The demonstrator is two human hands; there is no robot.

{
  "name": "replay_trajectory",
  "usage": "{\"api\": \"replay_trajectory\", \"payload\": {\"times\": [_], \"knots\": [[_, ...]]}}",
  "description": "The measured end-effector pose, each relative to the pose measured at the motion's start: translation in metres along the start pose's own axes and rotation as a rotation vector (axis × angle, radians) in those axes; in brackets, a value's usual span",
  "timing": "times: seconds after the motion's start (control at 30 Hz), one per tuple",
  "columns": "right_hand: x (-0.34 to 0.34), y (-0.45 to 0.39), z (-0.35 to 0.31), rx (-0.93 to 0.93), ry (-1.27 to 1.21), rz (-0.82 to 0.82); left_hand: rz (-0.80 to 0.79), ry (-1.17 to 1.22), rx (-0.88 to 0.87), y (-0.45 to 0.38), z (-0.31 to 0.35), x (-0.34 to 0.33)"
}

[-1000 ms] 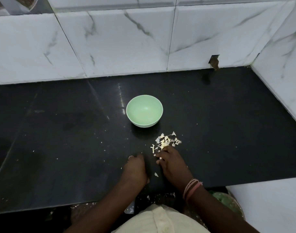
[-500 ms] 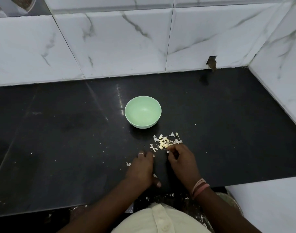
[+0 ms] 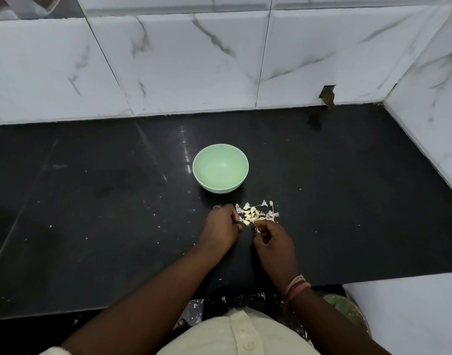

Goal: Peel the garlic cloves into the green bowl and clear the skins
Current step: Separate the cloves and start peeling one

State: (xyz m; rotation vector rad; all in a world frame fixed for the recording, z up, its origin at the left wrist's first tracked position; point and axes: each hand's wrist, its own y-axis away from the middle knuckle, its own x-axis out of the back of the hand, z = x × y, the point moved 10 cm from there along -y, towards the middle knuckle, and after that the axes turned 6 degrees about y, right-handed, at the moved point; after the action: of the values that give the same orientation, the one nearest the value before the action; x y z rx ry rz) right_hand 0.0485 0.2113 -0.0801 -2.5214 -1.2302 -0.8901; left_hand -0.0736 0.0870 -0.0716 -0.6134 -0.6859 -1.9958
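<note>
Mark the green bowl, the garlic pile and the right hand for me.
green bowl (image 3: 198, 165): head view, left inner wall just under the rim.
garlic pile (image 3: 251, 215): head view, pale cloves at the pile's middle.
right hand (image 3: 273, 239): head view, back of the hand.

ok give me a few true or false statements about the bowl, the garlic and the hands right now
1. The green bowl has nothing in it. True.
2. The garlic pile lies on the black counter, on the near side of the bowl. True.
3. The bowl lies tipped on its side. False: it stands upright, mouth up.
4. The left hand rests inside the bowl. False: it is at the left edge of the pile, apart from the bowl.
5. The right hand has its fingers curled at the pile's near edge, with bands on that wrist. True.
</note>
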Motion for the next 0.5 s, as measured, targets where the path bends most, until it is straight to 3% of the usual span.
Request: {"api": "replay_trajectory", "payload": {"times": [0.17,0.37,0.5], "knots": [[-0.010,0.001,0.007,-0.064,-0.128,-0.024,0.190,0.148,0.014,0.011,-0.012,0.020],[-0.036,0.004,0.002,-0.217,-0.558,-0.166,-0.032,0.676,0.340,0.038,-0.037,-0.004],[-0.042,0.004,-0.005,-0.290,-0.725,-0.190,-0.042,0.839,0.355,0.044,-0.036,0.000]]}}
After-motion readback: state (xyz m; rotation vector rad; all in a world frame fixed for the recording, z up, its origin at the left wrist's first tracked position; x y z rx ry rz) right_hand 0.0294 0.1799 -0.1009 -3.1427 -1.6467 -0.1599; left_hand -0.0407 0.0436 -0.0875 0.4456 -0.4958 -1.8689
